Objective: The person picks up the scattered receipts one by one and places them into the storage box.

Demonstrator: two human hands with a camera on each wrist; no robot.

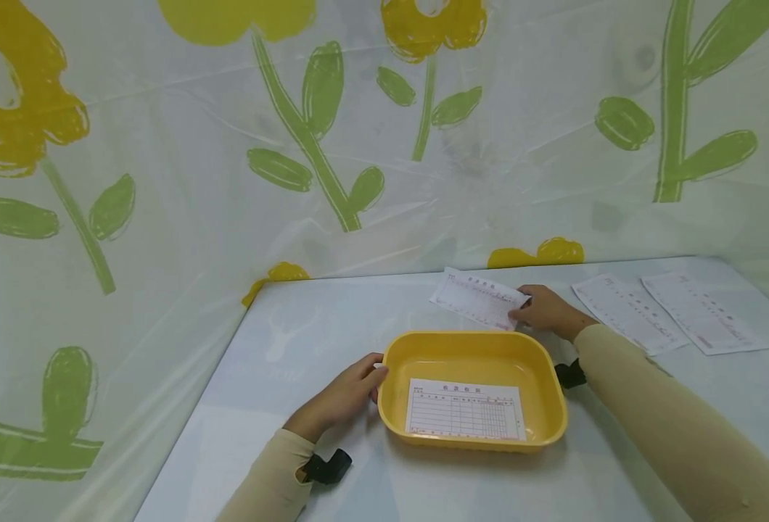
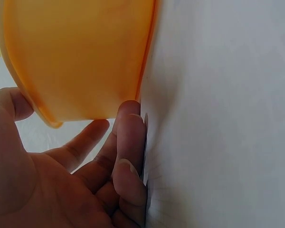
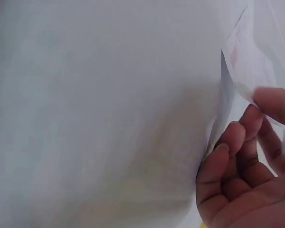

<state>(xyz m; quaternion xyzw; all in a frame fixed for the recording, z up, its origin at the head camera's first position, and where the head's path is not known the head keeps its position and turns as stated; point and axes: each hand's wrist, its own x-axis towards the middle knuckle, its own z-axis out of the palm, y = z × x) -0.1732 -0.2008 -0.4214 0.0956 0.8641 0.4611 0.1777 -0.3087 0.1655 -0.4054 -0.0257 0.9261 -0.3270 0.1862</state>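
A yellow plastic basin (image 1: 476, 362) stands on the table, and a printed receipt form (image 1: 464, 411) lies flat inside it. My left hand (image 1: 347, 395) holds the basin's left end. In the left wrist view, its thumb is at the rim of the basin (image 2: 80, 57) while the fingers curl beneath. Beyond the basin's far edge, my right hand (image 1: 544, 310) pinches the right end of another form (image 1: 476, 297), which slants to the left. The right wrist view shows this paper (image 3: 226, 90) bent up between thumb and fingers of the right hand (image 3: 247, 175).
Two more printed forms lie side by side at the right: a nearer one (image 1: 629, 313) by the right wrist and a farther one (image 1: 703, 313). A flower-patterned curtain (image 1: 424, 203) hangs behind the white table (image 1: 247, 399). Black wrist devices are on both arms.
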